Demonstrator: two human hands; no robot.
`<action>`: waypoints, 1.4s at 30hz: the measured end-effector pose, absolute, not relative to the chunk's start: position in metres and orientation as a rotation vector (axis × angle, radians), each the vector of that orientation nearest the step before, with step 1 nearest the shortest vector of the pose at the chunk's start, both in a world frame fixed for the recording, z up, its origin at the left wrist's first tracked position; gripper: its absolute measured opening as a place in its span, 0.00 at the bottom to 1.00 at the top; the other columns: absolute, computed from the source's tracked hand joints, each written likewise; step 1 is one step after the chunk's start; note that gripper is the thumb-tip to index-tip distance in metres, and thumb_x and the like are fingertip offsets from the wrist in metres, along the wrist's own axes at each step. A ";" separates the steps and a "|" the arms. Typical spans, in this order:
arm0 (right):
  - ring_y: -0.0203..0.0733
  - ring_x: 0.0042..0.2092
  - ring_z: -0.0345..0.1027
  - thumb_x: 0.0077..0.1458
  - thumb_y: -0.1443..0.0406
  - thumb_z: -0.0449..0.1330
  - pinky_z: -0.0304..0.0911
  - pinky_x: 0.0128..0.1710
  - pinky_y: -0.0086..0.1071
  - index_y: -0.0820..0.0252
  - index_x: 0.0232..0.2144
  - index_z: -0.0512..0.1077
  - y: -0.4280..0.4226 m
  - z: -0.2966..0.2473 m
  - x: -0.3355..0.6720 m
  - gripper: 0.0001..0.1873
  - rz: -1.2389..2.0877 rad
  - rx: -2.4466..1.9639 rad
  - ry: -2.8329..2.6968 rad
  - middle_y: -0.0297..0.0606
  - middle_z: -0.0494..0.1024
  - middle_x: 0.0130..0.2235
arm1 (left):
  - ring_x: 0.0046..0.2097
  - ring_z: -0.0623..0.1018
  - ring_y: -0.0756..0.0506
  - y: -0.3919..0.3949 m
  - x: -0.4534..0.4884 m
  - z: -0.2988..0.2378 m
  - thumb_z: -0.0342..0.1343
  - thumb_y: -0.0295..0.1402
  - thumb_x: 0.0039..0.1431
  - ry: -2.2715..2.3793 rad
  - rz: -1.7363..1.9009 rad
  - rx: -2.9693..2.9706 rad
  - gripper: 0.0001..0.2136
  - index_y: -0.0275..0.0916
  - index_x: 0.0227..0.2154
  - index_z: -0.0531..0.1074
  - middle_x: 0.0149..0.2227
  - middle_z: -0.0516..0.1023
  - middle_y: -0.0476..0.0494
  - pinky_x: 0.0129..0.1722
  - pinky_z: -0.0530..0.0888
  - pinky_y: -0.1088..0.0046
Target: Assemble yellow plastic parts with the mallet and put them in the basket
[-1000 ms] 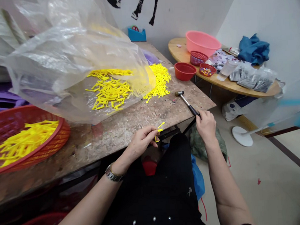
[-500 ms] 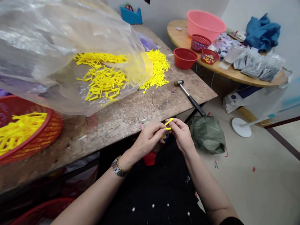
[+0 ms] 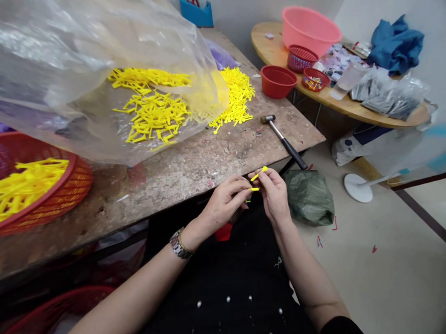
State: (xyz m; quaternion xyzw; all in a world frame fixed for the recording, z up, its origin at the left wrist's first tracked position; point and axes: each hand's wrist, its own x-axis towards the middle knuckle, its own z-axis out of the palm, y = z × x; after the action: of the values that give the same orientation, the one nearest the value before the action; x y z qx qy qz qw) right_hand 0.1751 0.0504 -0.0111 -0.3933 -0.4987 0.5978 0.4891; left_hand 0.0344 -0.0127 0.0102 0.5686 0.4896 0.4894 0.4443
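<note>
Just off the table's front edge, my left hand pinches a small yellow plastic piece between thumb and forefinger. Close beside it, my right hand grips a yellow plastic stick with a round end. The two yellow pieces are a little apart. Another bit of yellow shows below the left fingers, partly hidden. A heap of similar yellow pieces lies on the table, and more spill inside a large clear plastic bag. A red basket at the left also holds yellow pieces.
A hammer lies on the worn table, its handle past the edge. Behind it stands a red bowl. A round wooden table carries a pink basin and small baskets. A green sack sits on the floor.
My right hand has drawn slightly up and right with its yellow stick, widening the gap from the piece in my left hand. The camera view has shifted a little.
</note>
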 end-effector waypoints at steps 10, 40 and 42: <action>0.38 0.35 0.72 0.62 0.62 0.55 0.67 0.39 0.32 0.57 0.38 0.74 0.044 -0.006 0.192 0.08 0.885 -1.067 -1.740 0.35 0.79 0.35 | 0.28 0.78 0.50 -0.010 0.030 0.007 0.53 0.39 0.65 1.325 1.241 1.217 0.12 0.36 0.33 0.74 0.31 0.77 0.46 0.30 0.76 0.77; 0.43 0.47 0.77 0.64 0.66 0.52 0.72 0.50 0.38 0.56 0.45 0.77 0.026 -0.009 0.193 0.14 0.743 -1.001 -1.912 0.41 0.82 0.46 | 0.30 0.77 0.50 -0.014 0.036 0.007 0.52 0.40 0.64 1.422 1.172 1.295 0.12 0.38 0.33 0.74 0.31 0.76 0.47 0.31 0.76 0.76; 0.43 0.47 0.77 0.64 0.66 0.53 0.72 0.50 0.38 0.56 0.45 0.77 0.027 -0.010 0.193 0.14 0.733 -1.005 -1.908 0.41 0.82 0.46 | 0.29 0.78 0.50 -0.014 0.037 0.006 0.52 0.40 0.64 1.431 1.166 1.296 0.11 0.38 0.33 0.74 0.31 0.76 0.47 0.31 0.76 0.76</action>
State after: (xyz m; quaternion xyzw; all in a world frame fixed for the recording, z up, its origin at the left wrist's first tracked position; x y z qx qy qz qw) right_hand 0.1933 0.0267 -0.0104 -0.4008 -0.7608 0.2922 0.4186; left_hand 0.0368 -0.0141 0.0056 0.5191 0.5731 0.4672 0.4288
